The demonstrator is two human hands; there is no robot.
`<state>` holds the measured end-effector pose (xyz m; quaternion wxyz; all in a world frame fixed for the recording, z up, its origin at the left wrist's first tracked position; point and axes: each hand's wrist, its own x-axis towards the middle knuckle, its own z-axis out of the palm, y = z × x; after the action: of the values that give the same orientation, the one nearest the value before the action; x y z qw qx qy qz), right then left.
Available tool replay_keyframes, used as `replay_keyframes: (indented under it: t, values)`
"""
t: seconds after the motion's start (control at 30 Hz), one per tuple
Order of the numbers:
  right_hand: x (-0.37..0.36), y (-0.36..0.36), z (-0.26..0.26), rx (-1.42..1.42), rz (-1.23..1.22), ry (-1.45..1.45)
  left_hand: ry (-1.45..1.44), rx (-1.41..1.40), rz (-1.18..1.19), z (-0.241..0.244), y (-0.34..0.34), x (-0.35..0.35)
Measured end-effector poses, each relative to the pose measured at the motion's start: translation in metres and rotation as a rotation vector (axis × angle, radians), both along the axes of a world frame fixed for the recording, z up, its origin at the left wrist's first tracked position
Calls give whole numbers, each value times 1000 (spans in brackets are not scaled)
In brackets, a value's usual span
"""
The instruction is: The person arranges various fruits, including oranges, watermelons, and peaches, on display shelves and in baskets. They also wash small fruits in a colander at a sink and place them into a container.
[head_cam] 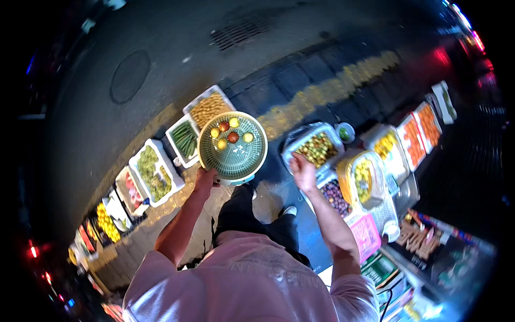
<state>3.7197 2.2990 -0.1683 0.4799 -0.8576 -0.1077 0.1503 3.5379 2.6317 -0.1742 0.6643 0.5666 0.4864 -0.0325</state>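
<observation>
My left hand (pixel 207 178) grips the near-left rim of a round green plastic colander (pixel 237 163) with a pale rim. Several small round fruits (pixel 233 137), some yellow and some dark red, lie in its far half. On the other side, my right hand (pixel 304 171) is at the near-left edge of a white foam box (pixel 287 155) of small green and brown fruits, likely jujubes (pixel 318 149). Its fingers are curled; whether they hold a fruit is not clear. Just nearer than that box is a tray of dark purple fruits (pixel 336 198).
Boxes of peanut-like produce (pixel 209 108), long green vegetables (pixel 185 139) and green grapes (pixel 153 171) line the left. A clear tub of yellow fruit (pixel 364 181), a pink basket (pixel 366 237) and boxes of orange produce (pixel 412 141) stand right. Beyond lies a dark road with a drain grate (pixel 239 33).
</observation>
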Motion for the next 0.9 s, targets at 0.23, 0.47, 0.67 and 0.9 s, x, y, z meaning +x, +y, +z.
replay_keyframes:
  t: [0.23,0.47,0.67,0.9]
  values:
    - [-21,-90,133,-707,186,-347,1,-322,-324,20,-226,36]
    - [-80,-348,135,-790,112,-355,42,-278,-670,119,-495,34]
    - [-184,-523,189,-1039,-11,-267,-47,-349,-1082,159,-661,9]
    - [-300,-696,205,-234,-747,287,79,-284,-1332,187,-834,-50]
